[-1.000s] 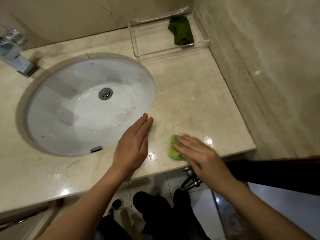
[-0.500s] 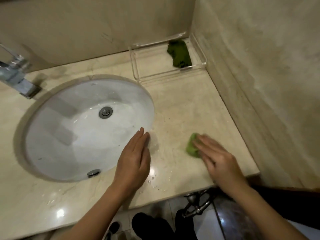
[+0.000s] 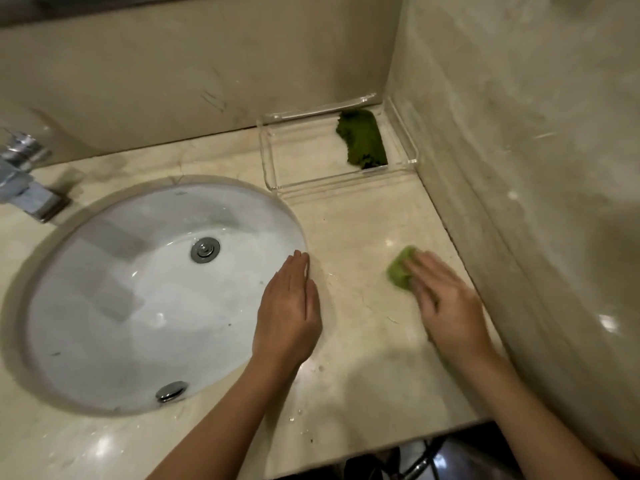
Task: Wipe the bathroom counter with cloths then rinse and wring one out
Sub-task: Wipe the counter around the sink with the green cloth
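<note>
My blurred right hand (image 3: 446, 299), fingers flat, hides most of the light green cloth (image 3: 400, 270), now farther from the counter's (image 3: 363, 393) front edge. My left hand (image 3: 289, 313) stays flat by the sink (image 3: 121, 306).

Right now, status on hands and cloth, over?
Left hand flat on counter by sink rim. Right hand pressing light green cloth on counter. Dark green cloth sits in clear tray, apart from both hands.

Head camera looks down (close) over counter (image 3: 363, 230).
</note>
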`<state>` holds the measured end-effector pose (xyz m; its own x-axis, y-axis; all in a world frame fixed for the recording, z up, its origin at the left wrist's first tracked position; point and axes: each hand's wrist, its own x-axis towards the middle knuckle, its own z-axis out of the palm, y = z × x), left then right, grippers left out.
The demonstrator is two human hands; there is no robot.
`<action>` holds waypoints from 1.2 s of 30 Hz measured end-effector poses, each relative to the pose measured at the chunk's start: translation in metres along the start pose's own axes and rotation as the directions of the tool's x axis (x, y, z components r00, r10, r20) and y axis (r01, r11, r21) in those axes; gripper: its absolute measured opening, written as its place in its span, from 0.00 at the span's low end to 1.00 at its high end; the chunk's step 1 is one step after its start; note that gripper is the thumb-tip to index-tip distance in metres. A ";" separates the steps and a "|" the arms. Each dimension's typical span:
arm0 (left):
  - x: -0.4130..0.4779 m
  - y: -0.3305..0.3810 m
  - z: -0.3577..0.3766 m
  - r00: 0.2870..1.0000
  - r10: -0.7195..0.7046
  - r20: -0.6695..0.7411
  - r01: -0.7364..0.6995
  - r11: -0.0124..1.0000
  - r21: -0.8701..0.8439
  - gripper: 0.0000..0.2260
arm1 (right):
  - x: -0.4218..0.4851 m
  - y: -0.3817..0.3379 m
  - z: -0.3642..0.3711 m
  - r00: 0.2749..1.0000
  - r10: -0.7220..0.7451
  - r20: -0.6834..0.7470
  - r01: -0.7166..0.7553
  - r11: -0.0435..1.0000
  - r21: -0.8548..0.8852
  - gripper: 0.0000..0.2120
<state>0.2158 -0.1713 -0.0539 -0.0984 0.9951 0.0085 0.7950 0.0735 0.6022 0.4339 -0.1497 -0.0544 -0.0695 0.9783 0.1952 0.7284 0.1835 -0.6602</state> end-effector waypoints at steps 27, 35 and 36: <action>0.007 -0.006 0.008 0.999 -0.030 -0.021 0.032 0.996 0.087 0.21 | 0.076 -0.012 0.031 0.998 -0.028 0.052 0.025 0.998 0.051 0.18; 0.007 -0.005 0.006 0.997 -0.024 -0.067 0.032 0.992 0.119 0.22 | 0.038 -0.053 0.060 0.970 -0.181 0.160 0.167 0.981 0.100 0.17; 0.007 -0.004 0.005 0.997 -0.020 -0.078 0.031 0.990 0.138 0.22 | 0.021 -0.046 0.048 0.977 -0.158 0.143 0.146 0.985 0.090 0.18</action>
<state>0.2153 -0.1643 -0.0600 -0.1609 0.9852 0.0583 0.8666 0.1128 0.4861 0.3663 -0.1334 -0.0549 -0.2810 0.9405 0.1912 0.6461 0.3326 -0.6870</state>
